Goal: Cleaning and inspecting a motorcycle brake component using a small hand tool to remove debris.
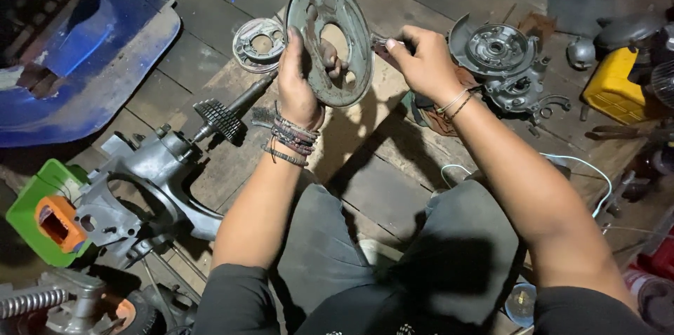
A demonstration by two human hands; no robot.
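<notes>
My left hand (298,82) grips a round, grimy metal backing plate (330,37) with large cut-outs, holding it upright above the wooden floor, fingers poking through one opening. My right hand (421,61) is closed around a small dark tool or part (380,44) whose tip touches the plate's right edge. Bracelets circle both wrists.
A similar round plate (258,44) lies on the planks behind. A grey engine casing (151,177) with a geared shaft (217,119) sits left, beside a green-and-orange box (42,212). Another hub assembly (502,61) and a yellow container (614,86) lie right. Blue bodywork (84,47) fills the top left.
</notes>
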